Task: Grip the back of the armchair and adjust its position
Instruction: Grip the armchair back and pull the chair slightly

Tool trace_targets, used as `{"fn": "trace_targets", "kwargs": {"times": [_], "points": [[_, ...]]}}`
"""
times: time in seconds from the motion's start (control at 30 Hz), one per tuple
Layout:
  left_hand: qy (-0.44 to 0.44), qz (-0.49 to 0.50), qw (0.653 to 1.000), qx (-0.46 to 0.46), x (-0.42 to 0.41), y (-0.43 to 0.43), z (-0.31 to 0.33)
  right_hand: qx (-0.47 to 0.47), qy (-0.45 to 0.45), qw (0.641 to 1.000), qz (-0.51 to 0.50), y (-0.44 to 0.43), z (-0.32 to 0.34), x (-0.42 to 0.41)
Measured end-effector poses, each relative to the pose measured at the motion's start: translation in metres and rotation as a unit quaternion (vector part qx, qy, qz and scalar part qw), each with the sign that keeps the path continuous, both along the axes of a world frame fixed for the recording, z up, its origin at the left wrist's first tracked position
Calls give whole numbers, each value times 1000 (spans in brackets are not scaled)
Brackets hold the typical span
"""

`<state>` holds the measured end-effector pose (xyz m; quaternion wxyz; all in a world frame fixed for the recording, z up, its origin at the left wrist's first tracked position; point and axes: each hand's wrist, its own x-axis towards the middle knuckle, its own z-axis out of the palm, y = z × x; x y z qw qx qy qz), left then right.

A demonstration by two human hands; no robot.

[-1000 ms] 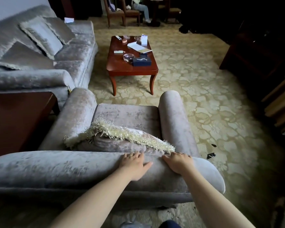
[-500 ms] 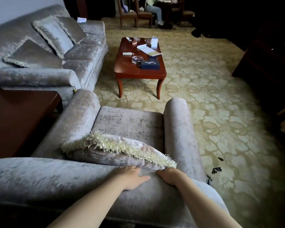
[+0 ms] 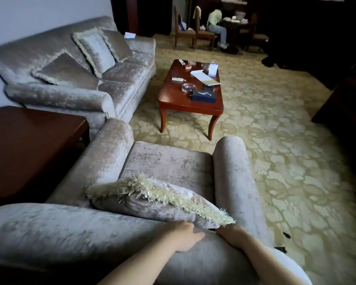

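A grey velvet armchair [image 3: 173,165] fills the lower middle of the head view, seen from behind. Its wide padded back [image 3: 60,233] runs along the bottom of the frame. My left hand [image 3: 185,236] lies on the top of the back near its right end, fingers curled over the front edge. My right hand [image 3: 231,233] grips the same edge just to the right, its fingertips hidden behind the rim. A fringed cushion [image 3: 158,198] leans on the seat right in front of both hands.
A dark wooden side table [image 3: 29,145] stands close to the armchair's left arm. A grey sofa [image 3: 86,79] lies beyond it, a red-brown coffee table [image 3: 191,99] ahead. Patterned carpet [image 3: 286,161] spreads to the right. A person sits at a far table [image 3: 216,23].
Both hands have curled further over the top of the back. The view has lifted and shifted, and the armchair now sits lower and more angled in the frame.
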<state>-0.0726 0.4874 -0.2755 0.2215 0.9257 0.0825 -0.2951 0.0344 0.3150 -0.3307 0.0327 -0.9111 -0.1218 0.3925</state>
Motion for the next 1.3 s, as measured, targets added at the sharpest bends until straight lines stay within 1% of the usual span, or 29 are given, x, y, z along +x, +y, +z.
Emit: {"fn": "trace_targets", "kwargs": {"times": [0.1, 0.23, 0.37, 0.47, 0.5, 0.53, 0.6, 0.7, 0.8, 0.83, 0.9, 0.97, 1.03, 1.13, 1.23, 1.3], "points": [[-52, 1, 999, 16, 13, -8, 6, 7, -65, 998, -12, -23, 7, 30], [-96, 7, 994, 53, 19, -14, 8, -25, -100, 995, 0, -40, 10, 53], [-103, 33, 992, 66, 12, -12, 5, -23, -94, 993, 62, -31, 11, 48], [-160, 68, 981, 90, 8, -12, 8, -17, -87, 994, 71, -11, 25, 38], [-173, 71, 977, 101, 7, -11, 10, -12, -77, 993, 88, -1, 31, 33], [-173, 75, 976, 111, 5, -8, 12, -4, -63, 991, 120, 10, 36, 28], [-140, 102, 977, 127, -5, 7, 16, 31, -51, 978, 201, 38, 48, 11], [-98, 175, 968, 154, -35, 51, 23, 115, -43, 953, 275, 88, 68, -21], [-84, 228, 948, 204, -81, 103, 27, 193, -27, 930, 312, 138, 81, -62], [-72, 249, 942, 215, -97, 119, 27, 212, -23, 926, 310, 152, 84, -75], [-45, 289, 928, 230, -125, 150, 26, 215, -38, 919, 330, 181, 84, -96], [-39, 309, 920, 238, -146, 178, 25, 205, -52, 915, 344, 209, 82, -113], [-45, 309, 922, 228, -162, 203, 24, 199, -44, 917, 343, 240, 81, -126], [-40, 260, 941, 214, -172, 235, 25, 206, -37, 930, 302, 290, 74, -149], [-52, 212, 954, 207, -178, 258, 23, 172, -63, 954, 238, 325, 66, -170], [-70, 200, 958, 195, -184, 273, 22, 156, -76, 961, 216, 340, 64, -176]]}}
